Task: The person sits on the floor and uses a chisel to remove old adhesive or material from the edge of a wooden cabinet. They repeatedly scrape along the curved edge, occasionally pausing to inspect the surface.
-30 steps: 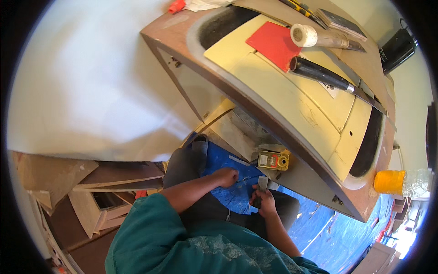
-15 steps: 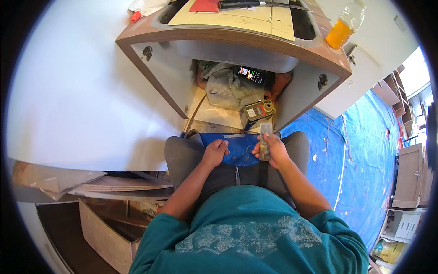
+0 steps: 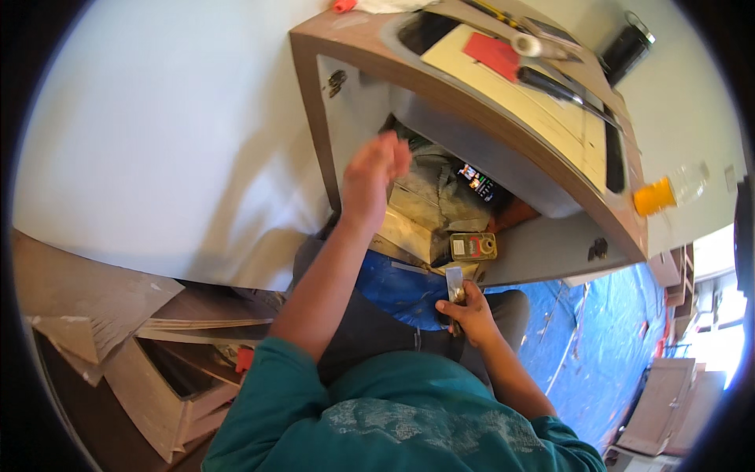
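Left hand [image 3: 376,177] now raised toward cabinet [image 3: 472,134].

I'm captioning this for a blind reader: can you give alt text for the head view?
Seen from above, a person in a teal shirt raises the left hand toward an open sink cabinet, while the right hand grips a small metal tool near a flat tin and blue floor sheeting.

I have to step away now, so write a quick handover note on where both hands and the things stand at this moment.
Left hand: empty, raised toward the open cabinet under the sink basin.
Right hand: at the lap, closed on a small metal piece.
A small yellowish tin sits in the cabinet opening, just above that hand; blue sheet covers the floor.
Done and left: cannot be told from this view.
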`<state>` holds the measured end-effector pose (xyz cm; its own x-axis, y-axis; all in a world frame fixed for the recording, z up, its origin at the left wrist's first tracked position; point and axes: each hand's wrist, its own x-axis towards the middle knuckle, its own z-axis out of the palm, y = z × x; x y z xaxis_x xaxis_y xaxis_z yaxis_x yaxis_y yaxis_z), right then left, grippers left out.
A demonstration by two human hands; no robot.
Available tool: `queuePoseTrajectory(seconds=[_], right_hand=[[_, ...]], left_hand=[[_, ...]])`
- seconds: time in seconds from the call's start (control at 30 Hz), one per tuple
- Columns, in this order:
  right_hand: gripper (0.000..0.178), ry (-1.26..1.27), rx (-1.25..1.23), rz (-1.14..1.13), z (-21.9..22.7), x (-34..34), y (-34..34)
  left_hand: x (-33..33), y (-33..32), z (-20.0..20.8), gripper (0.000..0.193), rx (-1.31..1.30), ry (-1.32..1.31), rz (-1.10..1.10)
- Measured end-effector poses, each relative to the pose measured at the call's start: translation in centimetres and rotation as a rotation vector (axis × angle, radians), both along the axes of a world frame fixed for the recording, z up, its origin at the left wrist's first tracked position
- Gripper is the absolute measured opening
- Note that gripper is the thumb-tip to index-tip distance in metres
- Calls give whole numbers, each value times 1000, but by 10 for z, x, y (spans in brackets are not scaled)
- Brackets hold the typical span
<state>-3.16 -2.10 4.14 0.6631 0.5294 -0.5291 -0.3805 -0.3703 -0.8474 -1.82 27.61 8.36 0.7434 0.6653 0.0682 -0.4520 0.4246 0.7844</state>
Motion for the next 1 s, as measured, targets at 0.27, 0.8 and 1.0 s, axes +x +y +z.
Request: queuePoseTrajectory(seconds=[0.27, 0.8, 1.0], right_hand=[[44, -95, 19, 150, 23, 23, 20], [54, -200, -45, 290, -2, 10, 22], [65, -428, 104, 281, 42, 37, 62]], left_hand=[[49, 92, 72, 37, -252, -331, 223], [23, 100, 82, 39, -250, -350, 152], [16, 73, 30, 33, -172, -200, 258]])
